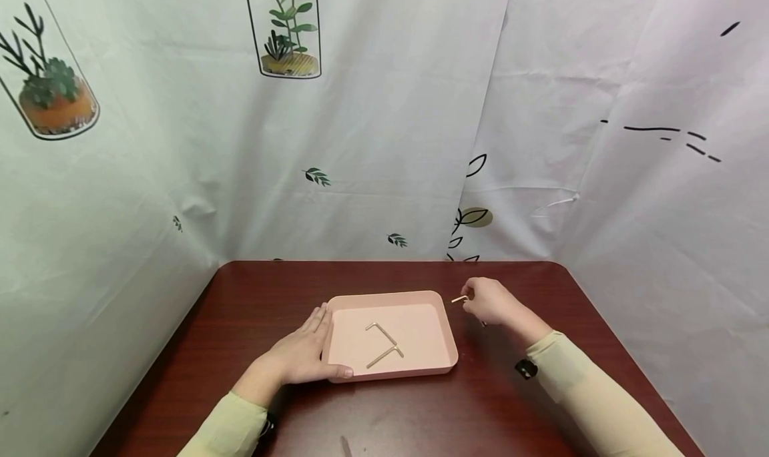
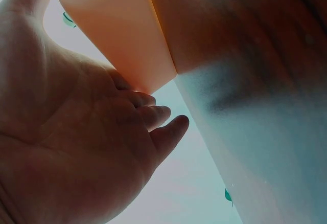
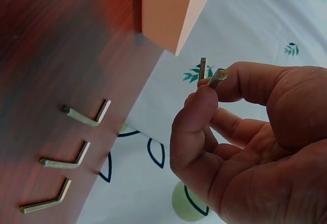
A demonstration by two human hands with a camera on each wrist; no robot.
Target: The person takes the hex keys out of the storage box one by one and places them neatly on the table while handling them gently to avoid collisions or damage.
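My right hand [image 1: 492, 301] pinches an L-shaped hex key [image 3: 218, 77] between thumb and fingertips, just off the tray's right side. Both ends of that key stick out from the fingers in the right wrist view. My left hand [image 1: 300, 353] rests against the left side of the pink tray [image 1: 423, 327], fingers straight along it and thumb on the front rim. Inside the tray lie two hex keys, one farther back [image 1: 385, 335] and one nearer the front [image 1: 381, 357]. Three more hex keys [image 3: 79, 116] lie in a row on the table, seen in the right wrist view.
The tray stands on a dark red-brown wooden table [image 1: 252, 310] with rounded far corners. White cloth [image 1: 384, 143] printed with plants hangs behind and at both sides. A thin pale mark [image 1: 345, 446] shows on the tabletop at the bottom of the head view.
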